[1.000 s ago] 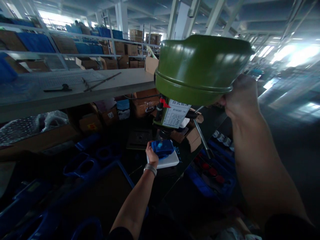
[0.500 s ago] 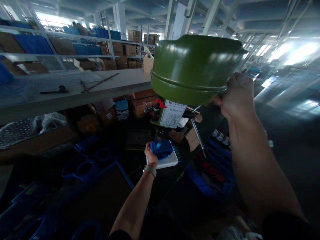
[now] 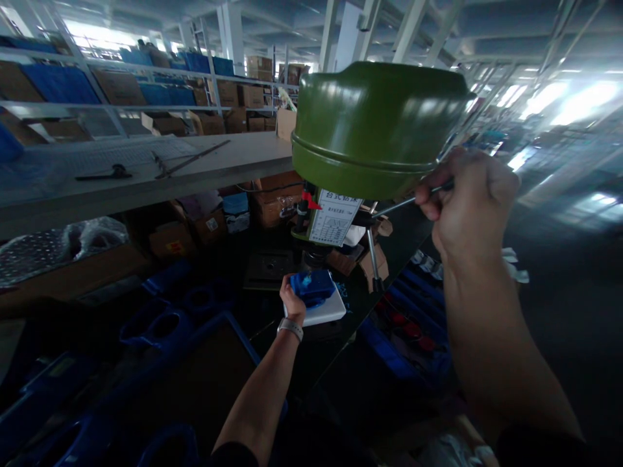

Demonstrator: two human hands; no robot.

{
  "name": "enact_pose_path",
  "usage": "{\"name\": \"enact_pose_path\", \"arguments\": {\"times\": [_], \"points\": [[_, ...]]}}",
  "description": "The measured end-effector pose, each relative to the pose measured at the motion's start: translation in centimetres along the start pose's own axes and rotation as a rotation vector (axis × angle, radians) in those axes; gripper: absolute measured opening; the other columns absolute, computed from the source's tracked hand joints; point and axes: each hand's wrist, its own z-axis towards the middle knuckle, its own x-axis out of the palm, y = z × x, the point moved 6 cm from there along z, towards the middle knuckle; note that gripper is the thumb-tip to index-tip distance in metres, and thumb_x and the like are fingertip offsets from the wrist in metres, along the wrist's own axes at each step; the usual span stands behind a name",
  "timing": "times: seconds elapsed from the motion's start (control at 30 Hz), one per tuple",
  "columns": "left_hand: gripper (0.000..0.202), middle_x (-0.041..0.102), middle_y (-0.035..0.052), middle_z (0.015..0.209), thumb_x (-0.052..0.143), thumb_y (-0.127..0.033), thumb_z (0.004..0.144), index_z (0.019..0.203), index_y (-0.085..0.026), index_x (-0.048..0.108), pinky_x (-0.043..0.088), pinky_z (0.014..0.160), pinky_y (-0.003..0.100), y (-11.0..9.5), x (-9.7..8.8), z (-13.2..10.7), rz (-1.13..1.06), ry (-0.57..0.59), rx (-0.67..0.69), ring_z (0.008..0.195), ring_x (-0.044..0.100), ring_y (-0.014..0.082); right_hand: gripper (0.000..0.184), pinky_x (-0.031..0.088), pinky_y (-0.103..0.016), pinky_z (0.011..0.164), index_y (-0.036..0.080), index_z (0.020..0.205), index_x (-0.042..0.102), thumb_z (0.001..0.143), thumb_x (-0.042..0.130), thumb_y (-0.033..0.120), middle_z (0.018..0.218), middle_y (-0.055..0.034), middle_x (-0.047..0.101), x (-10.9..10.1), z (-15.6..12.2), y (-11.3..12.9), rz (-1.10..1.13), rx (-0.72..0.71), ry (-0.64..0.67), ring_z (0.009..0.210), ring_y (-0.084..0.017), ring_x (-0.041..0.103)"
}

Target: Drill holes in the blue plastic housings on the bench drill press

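A green bench drill press stands in front of me, with a white label plate under its head. My left hand grips a blue plastic part lying on a white block under the drill spindle. My right hand is closed around the metal feed lever at the right of the drill head. Another lever arm points downward.
A long grey shelf board with a black tool runs at the left, cardboard boxes beneath it. Blue plastic parts lie at lower left. A blue tray with red pieces sits at the right. Racks of boxes stand behind.
My right hand has pulled the feed lever down and toward me, so the lever arms have turned. My left hand stays on the blue part.
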Motion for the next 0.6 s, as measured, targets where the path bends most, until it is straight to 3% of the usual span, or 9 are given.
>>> {"name": "enact_pose_path", "arguments": {"times": [0.3,0.6], "points": [[0.039,0.053,0.0044,0.066,0.040,-0.054,0.074,0.074,-0.019,0.056,0.042,0.061,0.030,-0.5,0.0,0.0,0.035,0.013,-0.015,0.064,0.051,0.0180,0.026,0.017,-0.021,0.033,0.017,0.056,0.044,0.082,0.046,0.021,0.045,0.0036,0.041,-0.1,-2.5,1.5,0.059,-0.073,-0.008,0.039,-0.006,0.040],[0.032,0.051,0.0038,0.063,0.039,-0.044,0.074,0.074,-0.017,0.056,0.040,0.057,0.028,-0.6,-0.2,-0.1,0.050,0.030,-0.025,0.061,0.048,0.0168,0.031,0.016,-0.023,0.036,0.016,0.050,0.041,0.080,0.044,0.018,0.043,0.0033,0.039,-0.5,-5.0,1.6,0.075,-0.163,-0.118,0.037,-0.006,0.037]]}}
